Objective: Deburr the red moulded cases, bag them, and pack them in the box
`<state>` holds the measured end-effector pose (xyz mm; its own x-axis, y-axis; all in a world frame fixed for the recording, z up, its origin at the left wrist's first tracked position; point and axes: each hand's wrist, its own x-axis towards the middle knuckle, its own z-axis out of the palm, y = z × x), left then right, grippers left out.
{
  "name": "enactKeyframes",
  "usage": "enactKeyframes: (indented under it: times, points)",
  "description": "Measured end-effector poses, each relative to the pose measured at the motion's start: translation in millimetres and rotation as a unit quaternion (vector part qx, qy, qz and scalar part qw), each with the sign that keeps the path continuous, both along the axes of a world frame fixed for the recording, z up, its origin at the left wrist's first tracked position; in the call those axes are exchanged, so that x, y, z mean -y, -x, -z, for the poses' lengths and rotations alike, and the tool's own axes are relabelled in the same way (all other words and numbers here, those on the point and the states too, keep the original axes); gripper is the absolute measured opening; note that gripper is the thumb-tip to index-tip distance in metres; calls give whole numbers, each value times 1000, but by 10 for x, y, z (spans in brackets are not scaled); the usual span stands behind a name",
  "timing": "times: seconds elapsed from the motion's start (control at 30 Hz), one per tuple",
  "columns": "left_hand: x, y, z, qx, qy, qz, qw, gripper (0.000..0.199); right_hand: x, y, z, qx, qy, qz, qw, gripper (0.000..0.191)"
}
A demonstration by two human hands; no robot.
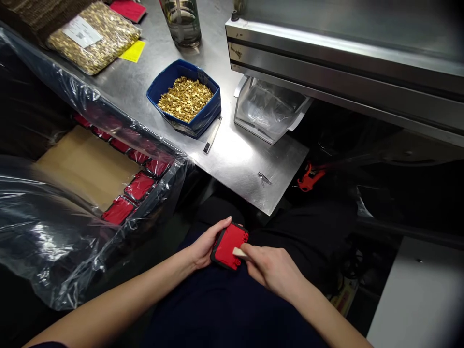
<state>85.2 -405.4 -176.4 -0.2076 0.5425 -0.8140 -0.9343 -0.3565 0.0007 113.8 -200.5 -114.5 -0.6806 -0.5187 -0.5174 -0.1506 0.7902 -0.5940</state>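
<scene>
Over the lap, a red and black rectangular part point(229, 245) lies in my left hand point(206, 246), whose fingers and thumb hold its left side. My right hand point(271, 268) is closed around a pale, flat-ended tool point(239, 253). The tool's tip rests on or just over the red face, near its right edge. Small raised red shapes show along that edge. Most of the tool is hidden inside my right hand.
A blue bin point(205, 124) of small gold pieces, a pen-like tool point(213, 135), clippers point(264, 179) and a clear bin point(258, 133) stand on the metal table point(232, 164). At left, a plastic-lined box point(87, 166) holds several red parts. A metal beam point(326, 63) spans upper right.
</scene>
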Motion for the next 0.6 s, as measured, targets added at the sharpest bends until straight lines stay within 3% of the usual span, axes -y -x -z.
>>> enactKeyframes:
  times: [0.2,0.37,0.6]
  points:
    - [-10,6,-2,-2,4,2,1000,45,8,42,-47,2,-2,37,999,19]
    - [-24,17,-19,4,2,1,1000,44,28,34,-70,7,25,-4,1000,18]
    - [-31,24,-13,9,10,10,1000,43,-50,0,-38,10,17,22,1000,24]
